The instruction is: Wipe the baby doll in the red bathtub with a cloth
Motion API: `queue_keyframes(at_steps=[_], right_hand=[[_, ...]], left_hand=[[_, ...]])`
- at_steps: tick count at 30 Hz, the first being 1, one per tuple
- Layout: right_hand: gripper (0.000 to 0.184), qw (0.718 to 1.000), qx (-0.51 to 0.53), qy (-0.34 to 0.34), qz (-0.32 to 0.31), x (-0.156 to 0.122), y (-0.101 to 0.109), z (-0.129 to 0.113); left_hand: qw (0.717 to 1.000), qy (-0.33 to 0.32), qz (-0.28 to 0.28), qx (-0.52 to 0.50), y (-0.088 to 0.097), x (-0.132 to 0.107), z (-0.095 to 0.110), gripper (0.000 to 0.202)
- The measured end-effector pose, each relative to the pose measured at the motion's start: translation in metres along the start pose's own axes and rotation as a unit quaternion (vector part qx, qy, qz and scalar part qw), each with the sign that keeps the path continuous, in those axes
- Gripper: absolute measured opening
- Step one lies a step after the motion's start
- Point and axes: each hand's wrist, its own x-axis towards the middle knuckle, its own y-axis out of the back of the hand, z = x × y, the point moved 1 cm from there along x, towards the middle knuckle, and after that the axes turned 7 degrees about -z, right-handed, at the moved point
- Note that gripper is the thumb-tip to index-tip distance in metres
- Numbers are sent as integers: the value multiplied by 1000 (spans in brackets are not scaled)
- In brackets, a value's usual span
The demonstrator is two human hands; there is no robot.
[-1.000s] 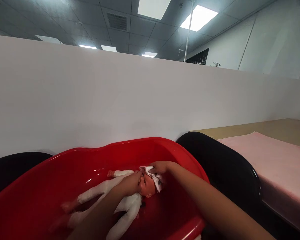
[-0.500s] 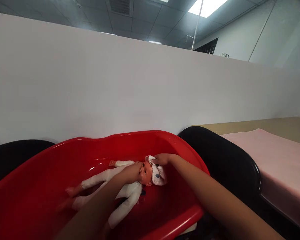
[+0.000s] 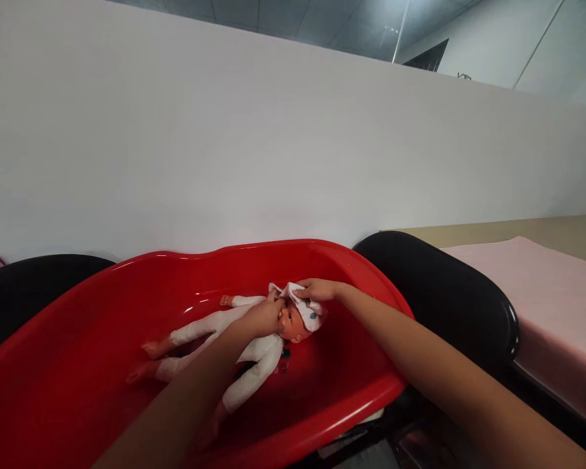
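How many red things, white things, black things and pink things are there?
Red: 1, the tub.
White: 2, the doll, the cloth.
Black: 2, a chair, another chair.
Pink: 1, the pad.
Total: 6.

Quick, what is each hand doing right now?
Left hand: rests on the doll by its face; grip cannot be told.
Right hand: closed on the white cloth over the doll's head.

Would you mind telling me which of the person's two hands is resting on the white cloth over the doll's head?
The right hand: its fingers lie on the white cloth atop the doll. The left hand sits lower, at the doll's face.
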Motion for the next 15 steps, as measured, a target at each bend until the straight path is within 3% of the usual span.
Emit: queue_keyframes(at_steps=[3,8,11,15], right_hand=[[43,993,103,30,46,-2,-2,-12],[39,956,281,68,55,-8,-7,-29],[42,957,280,61,34,-9,-8,-31],[45,971,215,50,87,-8,-6,-24]], left_hand=[[997,-13,49,52,-4,5,-4,38],[993,-56,71,81,-9,5,1,86],[994,-52,91,23,-11,1,0,83],[994,-34,105,-11,-9,1,-4,80]])
